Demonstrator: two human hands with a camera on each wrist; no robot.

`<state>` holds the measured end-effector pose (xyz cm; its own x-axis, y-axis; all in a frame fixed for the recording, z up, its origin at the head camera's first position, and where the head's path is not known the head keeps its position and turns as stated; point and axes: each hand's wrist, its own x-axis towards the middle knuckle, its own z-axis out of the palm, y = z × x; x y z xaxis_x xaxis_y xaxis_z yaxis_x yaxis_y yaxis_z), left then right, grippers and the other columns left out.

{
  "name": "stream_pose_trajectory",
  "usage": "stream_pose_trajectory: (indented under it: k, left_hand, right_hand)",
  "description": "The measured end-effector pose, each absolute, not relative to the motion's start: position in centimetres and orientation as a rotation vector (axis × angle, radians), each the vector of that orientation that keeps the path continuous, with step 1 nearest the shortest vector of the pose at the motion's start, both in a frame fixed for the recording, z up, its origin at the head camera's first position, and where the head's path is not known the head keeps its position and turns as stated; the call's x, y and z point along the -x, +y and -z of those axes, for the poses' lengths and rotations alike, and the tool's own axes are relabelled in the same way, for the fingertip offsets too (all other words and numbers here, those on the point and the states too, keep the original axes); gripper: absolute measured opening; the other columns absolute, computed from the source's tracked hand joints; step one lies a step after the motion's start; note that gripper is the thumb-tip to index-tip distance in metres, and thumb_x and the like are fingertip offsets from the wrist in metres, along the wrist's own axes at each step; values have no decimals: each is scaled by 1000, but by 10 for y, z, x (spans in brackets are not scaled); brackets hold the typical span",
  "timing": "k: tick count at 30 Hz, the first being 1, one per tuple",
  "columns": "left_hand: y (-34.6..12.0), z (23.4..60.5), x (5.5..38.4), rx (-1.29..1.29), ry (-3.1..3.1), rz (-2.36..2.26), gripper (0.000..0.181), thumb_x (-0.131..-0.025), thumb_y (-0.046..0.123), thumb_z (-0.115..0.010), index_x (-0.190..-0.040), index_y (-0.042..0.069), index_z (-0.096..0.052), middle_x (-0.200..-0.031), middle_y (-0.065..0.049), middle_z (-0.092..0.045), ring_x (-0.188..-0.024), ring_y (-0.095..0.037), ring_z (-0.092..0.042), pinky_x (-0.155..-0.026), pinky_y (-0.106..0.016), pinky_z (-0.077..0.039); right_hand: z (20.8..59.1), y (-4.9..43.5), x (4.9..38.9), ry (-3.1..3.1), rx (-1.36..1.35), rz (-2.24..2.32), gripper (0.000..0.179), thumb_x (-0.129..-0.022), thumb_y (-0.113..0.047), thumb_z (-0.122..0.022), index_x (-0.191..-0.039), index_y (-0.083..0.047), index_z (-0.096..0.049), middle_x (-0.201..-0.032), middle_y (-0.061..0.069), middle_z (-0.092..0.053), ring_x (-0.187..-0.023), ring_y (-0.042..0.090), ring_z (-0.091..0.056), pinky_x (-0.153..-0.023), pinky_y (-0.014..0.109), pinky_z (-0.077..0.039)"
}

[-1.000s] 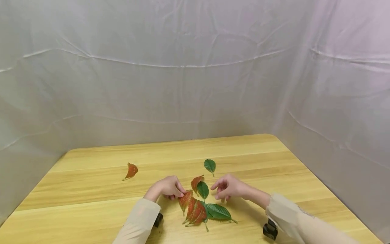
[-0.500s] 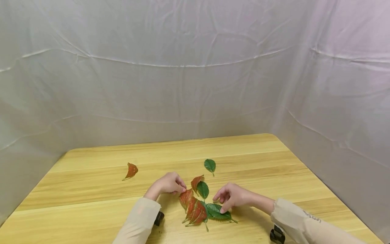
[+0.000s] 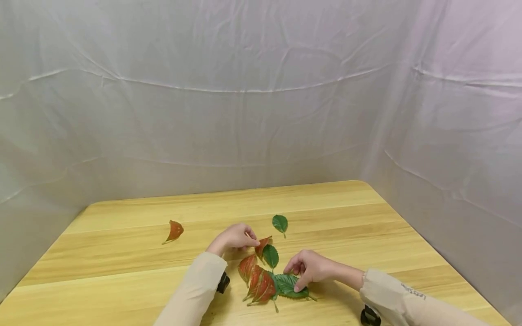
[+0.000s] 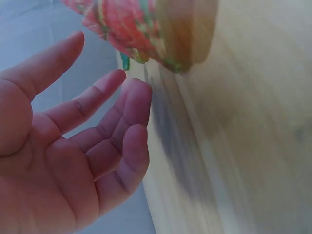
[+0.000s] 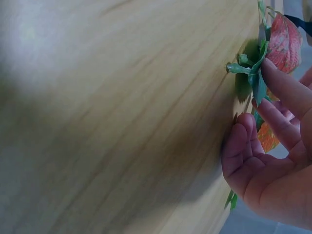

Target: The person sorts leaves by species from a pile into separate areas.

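In the head view my left hand [image 3: 237, 237] is beside a red leaf [image 3: 261, 247] that partly underlies a small green leaf [image 3: 271, 256]. The left wrist view shows this hand's thumb and fingers apart, with nothing between them, just short of a red leaf [image 4: 131, 22]. My right hand [image 3: 311, 268] pinches the large green leaf [image 3: 288, 285] at its edges between thumb and index finger. Two stems stick out from the green leaves [image 5: 259, 85] in the right wrist view. Overlapping red leaves [image 3: 261, 287] lie left of that leaf, with another red leaf [image 3: 246, 268] just above them.
A lone red leaf [image 3: 175, 231] rests toward the left of the wooden table [image 3: 102, 253]. Farther back, a single green leaf [image 3: 280, 223] lies beyond the hands. Grey cloth walls [image 3: 228, 131] rise behind the table and along its sides.
My left hand has let go of the lower red leaf and moved up and right to the one beside the small green leaf. My right hand has come down onto the large green leaf.
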<state>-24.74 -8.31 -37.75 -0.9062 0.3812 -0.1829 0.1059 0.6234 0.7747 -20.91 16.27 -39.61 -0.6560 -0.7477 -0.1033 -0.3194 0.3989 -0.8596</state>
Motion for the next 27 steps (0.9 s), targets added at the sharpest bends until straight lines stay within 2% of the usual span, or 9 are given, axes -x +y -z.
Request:
stream_pose_trajectory:
  k: [7,13,17,22,27]
  left_hand:
    - [-71,378,252,-330,2534,-1077,22,-81,21,-66,-87,3,-54,-60,-7,-51,-48,-14,-41,-44,-24,-30]
    - [-61,378,256,-281,2518,-1046,35,-80,23,-68,-101,1,-50,-52,-2,-42,-42,-12,-31,-41,-24,-24]
    - [-58,378,258,-287,2520,-1050,41,-79,23,-69,-106,-1,-49,-53,-1,-38,-42,-12,-29,-42,-25,-24]
    - [-55,380,259,-292,2517,-1079,43,-77,22,-72,-105,-2,-50,-67,-5,-47,-48,-14,-37,-46,-27,-31]
    - [-53,382,259,-318,2513,-1089,39,-76,18,-72,-102,-2,-50,-78,-8,-49,-61,-18,-46,-55,-31,-40]
  right_hand:
    - [395,162,208,2223,901,1131,31,-64,6,-74,-94,7,-65,-73,2,-53,-53,5,-41,-49,17,-37]
    - [393,162,209,2221,921,1111,31,-65,3,-75,-94,6,-65,-73,0,-53,-54,4,-41,-51,17,-38]
    - [392,162,210,2218,928,1107,31,-65,2,-75,-95,5,-65,-74,0,-53,-54,4,-40,-51,18,-38]
    - [394,162,211,2223,929,1099,31,-66,2,-75,-95,5,-65,-74,0,-53,-56,5,-40,-52,18,-37]
    - [393,162,210,2222,932,1097,31,-65,1,-75,-95,5,-65,-73,0,-53,-57,6,-41,-52,18,-36]
